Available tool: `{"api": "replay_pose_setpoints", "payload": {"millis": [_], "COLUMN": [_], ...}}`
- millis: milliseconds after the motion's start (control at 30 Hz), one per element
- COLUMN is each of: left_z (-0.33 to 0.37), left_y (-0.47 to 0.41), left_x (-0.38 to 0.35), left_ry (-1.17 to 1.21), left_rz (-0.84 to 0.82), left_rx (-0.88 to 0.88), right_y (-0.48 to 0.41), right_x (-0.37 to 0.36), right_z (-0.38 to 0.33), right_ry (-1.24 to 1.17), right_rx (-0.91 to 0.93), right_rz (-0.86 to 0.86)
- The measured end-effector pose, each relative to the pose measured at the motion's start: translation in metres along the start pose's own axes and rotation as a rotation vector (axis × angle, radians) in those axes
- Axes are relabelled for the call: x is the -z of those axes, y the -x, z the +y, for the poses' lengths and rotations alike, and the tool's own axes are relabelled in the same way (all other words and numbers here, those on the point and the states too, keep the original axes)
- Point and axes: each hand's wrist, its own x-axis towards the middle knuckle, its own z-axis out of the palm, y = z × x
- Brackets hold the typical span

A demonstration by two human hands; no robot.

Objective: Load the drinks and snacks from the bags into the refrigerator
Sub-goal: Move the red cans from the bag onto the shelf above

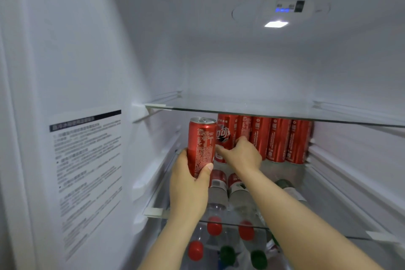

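Observation:
I look into the open refrigerator. My left hand [189, 184] grips a tall red cola can [202, 144] upright at the left front of the middle glass shelf [282, 173]. A row of several red cola cans [278, 139] stands along the back of that shelf. My right hand [241, 154] reaches to the leftmost cans of the row, with fingers curled round one red can [225, 136] with white lettering. Whether the left-hand can stands on the shelf or hangs just above it is hidden by my hand.
The top glass shelf [263, 109] lies just above the can tops. Below the middle shelf lie several clear bottles with red caps [214, 226] and green caps [258, 258]. A printed label [87, 173] is on the left wall. A ceiling light [276, 24] glows.

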Motion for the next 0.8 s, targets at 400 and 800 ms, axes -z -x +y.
{"api": "replay_pose_setpoints", "payload": {"millis": [400, 800], "left_z": [0.001, 0.023], "left_y": [-0.004, -0.035], "left_x": [-0.001, -0.068], "left_ry": [-0.019, -0.079], "left_rz": [-0.019, -0.359], "left_rx": [0.005, 0.039], "right_y": [0.001, 0.005], "right_x": [0.017, 0.085], "right_z": [0.013, 0.107], "right_ry": [0.017, -0.026], "right_rx": [0.005, -0.1], "right_rz": [0.048, 0.096]}}
